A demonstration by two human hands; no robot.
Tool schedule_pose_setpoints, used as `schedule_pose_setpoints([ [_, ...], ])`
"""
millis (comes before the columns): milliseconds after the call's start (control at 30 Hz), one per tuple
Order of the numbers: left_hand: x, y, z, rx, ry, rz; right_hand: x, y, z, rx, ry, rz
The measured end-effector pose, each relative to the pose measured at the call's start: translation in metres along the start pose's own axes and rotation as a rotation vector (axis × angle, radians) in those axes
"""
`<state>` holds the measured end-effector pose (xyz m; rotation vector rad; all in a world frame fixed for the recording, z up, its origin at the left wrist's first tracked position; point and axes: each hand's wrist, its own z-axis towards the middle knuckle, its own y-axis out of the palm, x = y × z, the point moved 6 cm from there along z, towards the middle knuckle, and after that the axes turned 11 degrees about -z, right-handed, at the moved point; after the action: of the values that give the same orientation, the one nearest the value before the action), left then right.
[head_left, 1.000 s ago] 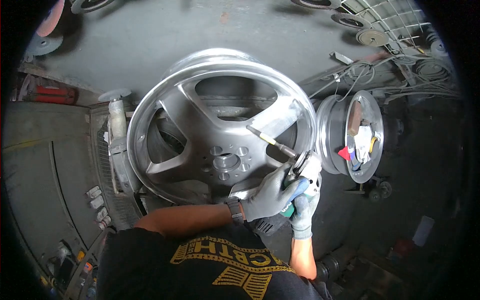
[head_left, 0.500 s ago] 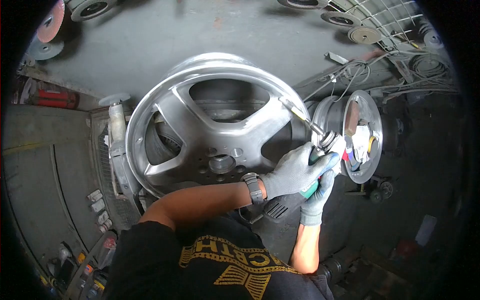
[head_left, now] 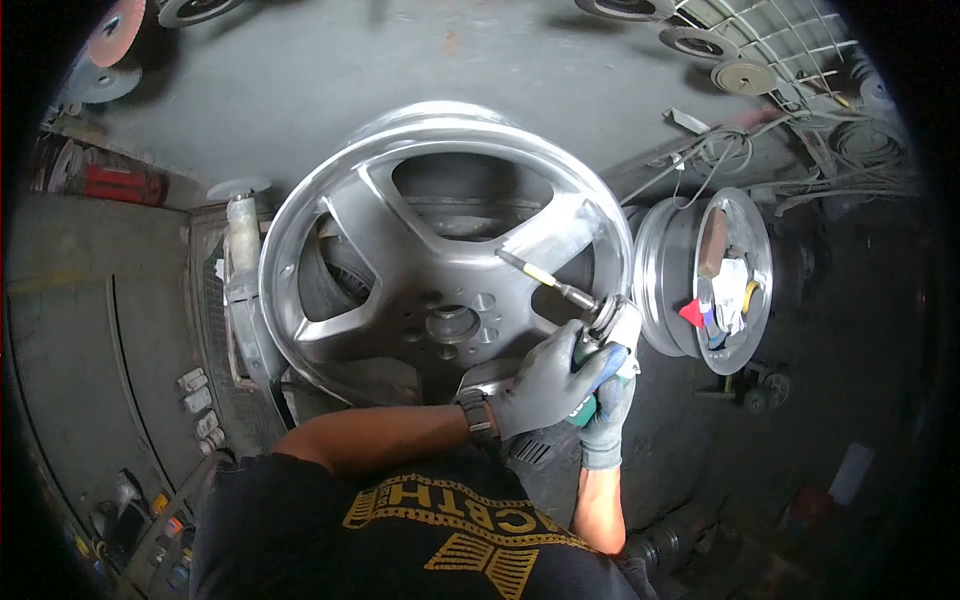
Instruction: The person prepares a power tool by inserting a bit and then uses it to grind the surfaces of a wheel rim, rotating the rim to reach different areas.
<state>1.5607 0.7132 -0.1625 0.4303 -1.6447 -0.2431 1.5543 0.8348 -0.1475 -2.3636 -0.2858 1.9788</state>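
A large bare-metal alloy wheel (head_left: 352, 215) stands upright before me, its spokes facing me. My left hand (head_left: 545, 378), in a grey glove with a watch at the wrist, is closed around the front of a green-bodied die grinder (head_left: 582, 411). Lower on the tool, my right hand (head_left: 606, 425) grips it from the right, also gloved and partly hidden. The grinder's long shaft, with a thin yellow-banded tip (head_left: 525, 268), points up and left. Its end is at the inner part of the upper-right spoke; contact is hard to tell.
To the right, a second wheel (head_left: 660, 290) holds a brown block (head_left: 713, 243), a white cloth (head_left: 731, 290) and small items. An angle grinder (head_left: 241, 240) hangs at left. Discs (head_left: 743, 77) and coiled cables (head_left: 727, 150) line the back wall.
Both hands have moved left and slightly down with the die grinder. Its tip has shifted from the spoke's outer end near the rim toward the hub. The view has shifted slightly.
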Motion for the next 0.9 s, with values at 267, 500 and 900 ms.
schedule_pose_setpoints([
  [267,0.017,0.017,0.032,-0.217,-0.021,-0.031,-0.006,-0.015,0.000,0.053,-0.211,-0.027],
  [500,-0.006,-0.010,-0.011,-0.215,0.073,-0.139,-0.026,0.013,-0.017,0.042,-0.069,-0.135],
  [900,0.029,-0.003,0.034,-0.314,0.175,-0.430,-0.077,0.020,-0.004,0.193,-0.181,-0.344],
])
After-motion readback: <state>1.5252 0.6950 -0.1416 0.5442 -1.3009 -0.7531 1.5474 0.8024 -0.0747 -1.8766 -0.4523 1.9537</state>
